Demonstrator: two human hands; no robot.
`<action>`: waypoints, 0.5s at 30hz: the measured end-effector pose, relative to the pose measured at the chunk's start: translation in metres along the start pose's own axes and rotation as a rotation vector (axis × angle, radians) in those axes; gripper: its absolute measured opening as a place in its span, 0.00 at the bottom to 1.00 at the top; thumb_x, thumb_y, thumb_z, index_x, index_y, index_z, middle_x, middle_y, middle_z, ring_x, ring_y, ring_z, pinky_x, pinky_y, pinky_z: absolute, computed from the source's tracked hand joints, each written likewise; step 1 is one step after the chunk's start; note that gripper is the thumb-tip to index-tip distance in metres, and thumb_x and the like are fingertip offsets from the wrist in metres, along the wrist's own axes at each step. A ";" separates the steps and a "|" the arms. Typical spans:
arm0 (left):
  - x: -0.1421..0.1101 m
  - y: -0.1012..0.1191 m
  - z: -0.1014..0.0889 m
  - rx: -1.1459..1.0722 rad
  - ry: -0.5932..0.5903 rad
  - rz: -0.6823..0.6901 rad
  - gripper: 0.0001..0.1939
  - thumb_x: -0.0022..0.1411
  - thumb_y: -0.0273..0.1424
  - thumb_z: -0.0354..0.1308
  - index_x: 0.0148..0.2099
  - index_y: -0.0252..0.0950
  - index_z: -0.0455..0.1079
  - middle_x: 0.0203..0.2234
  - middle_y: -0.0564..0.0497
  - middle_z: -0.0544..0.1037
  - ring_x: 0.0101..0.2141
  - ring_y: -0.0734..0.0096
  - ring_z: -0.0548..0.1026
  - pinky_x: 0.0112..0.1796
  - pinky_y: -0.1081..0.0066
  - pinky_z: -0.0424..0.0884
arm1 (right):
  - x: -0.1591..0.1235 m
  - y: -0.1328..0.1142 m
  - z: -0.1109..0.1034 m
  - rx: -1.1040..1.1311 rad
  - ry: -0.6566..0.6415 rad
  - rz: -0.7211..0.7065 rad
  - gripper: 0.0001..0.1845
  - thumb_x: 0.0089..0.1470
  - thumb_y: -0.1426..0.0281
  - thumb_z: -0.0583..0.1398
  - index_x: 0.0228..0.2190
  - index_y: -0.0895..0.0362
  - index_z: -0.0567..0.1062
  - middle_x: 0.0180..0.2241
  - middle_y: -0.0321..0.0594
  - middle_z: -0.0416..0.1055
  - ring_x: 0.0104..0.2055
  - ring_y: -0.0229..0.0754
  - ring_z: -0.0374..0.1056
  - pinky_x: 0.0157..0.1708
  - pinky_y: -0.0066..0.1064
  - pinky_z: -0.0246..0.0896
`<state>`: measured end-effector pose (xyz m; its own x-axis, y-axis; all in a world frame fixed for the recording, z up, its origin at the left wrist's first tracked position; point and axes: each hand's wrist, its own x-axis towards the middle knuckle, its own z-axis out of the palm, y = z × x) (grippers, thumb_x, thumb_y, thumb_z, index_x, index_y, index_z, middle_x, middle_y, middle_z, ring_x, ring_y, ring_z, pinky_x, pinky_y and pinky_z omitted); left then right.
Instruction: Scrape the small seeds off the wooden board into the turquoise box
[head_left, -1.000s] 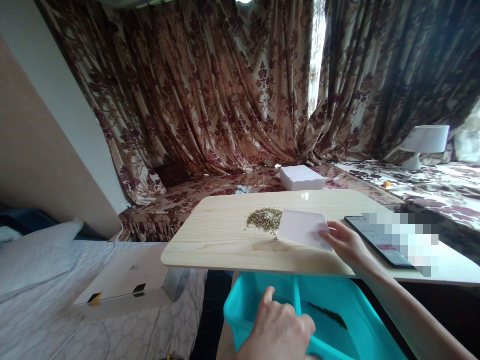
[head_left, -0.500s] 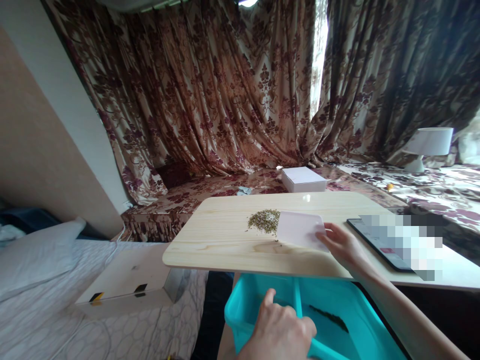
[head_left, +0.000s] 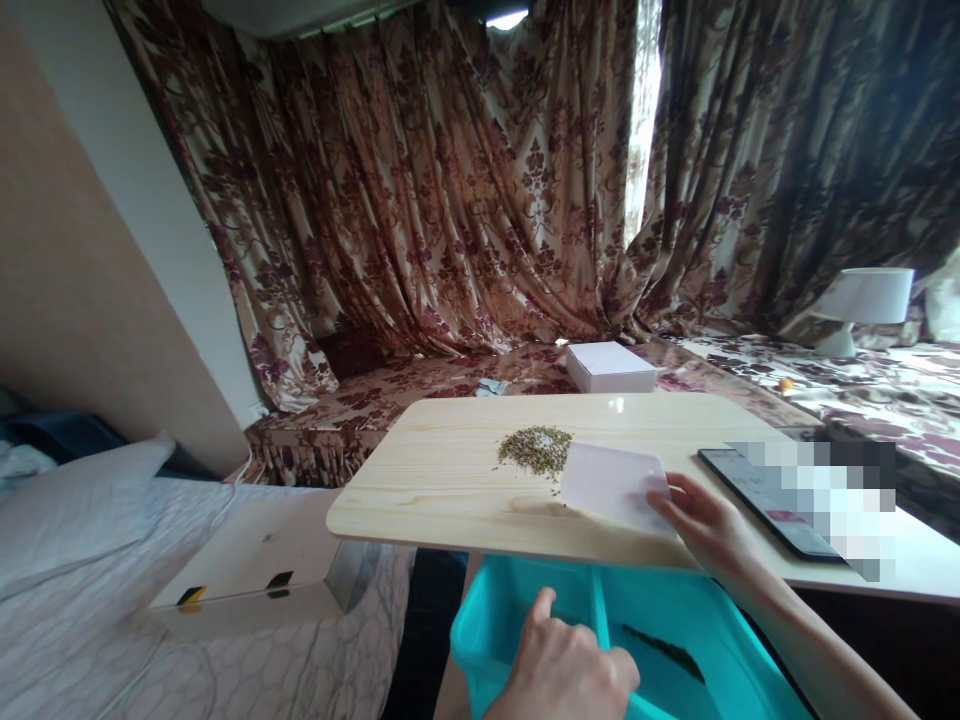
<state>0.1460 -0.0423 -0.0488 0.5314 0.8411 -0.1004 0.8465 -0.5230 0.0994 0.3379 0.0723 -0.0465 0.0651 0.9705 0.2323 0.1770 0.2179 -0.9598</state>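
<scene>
A small heap of greenish seeds (head_left: 537,448) lies on a light wooden tabletop (head_left: 442,480). Just right of the heap, a white scraper card (head_left: 611,483) rests its edge on the wood, pinched by the fingers of my right hand (head_left: 705,520). Below the table's near edge, my left hand (head_left: 566,665) grips the rim of a turquoise plastic bin (head_left: 675,600) with a centre divider. A dark strip of material lies in the bin's right compartment.
A dark phone (head_left: 765,485) lies on the table to the right. Behind stand a white box (head_left: 611,366), a white lamp (head_left: 862,300) and floral curtains. A flat white box (head_left: 255,565) sits on the bed at left.
My right hand and the card have drawn slightly back toward me and to the right, away from the seed heap. The view has tilted a little. My left hand stays on the bin.
</scene>
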 end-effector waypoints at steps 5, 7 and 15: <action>-0.001 0.000 -0.004 -0.009 -0.043 -0.012 0.18 0.52 0.46 0.58 0.38 0.38 0.72 0.28 0.48 0.76 0.33 0.58 0.74 0.51 0.52 0.53 | 0.006 0.001 0.005 0.008 0.027 -0.002 0.19 0.33 0.54 0.64 0.27 0.52 0.71 0.26 0.42 0.78 0.31 0.50 0.74 0.30 0.36 0.68; -0.001 0.000 -0.007 -0.025 -0.053 -0.015 0.18 0.52 0.45 0.58 0.39 0.38 0.72 0.28 0.47 0.76 0.34 0.58 0.74 0.52 0.53 0.52 | 0.009 0.003 0.007 -0.007 0.028 0.001 0.18 0.34 0.55 0.64 0.28 0.52 0.70 0.26 0.42 0.78 0.31 0.49 0.74 0.30 0.36 0.68; -0.002 -0.003 -0.013 -0.064 -0.098 0.000 0.17 0.54 0.43 0.59 0.41 0.37 0.72 0.30 0.46 0.76 0.37 0.60 0.73 0.54 0.57 0.50 | 0.006 0.006 0.007 -0.034 -0.023 -0.002 0.18 0.36 0.55 0.63 0.30 0.52 0.70 0.28 0.42 0.78 0.32 0.49 0.74 0.32 0.35 0.67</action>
<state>0.1424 -0.0407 -0.0358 0.5349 0.8217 -0.1967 0.8443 -0.5106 0.1626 0.3324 0.0803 -0.0520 0.0423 0.9723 0.2298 0.2101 0.2163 -0.9535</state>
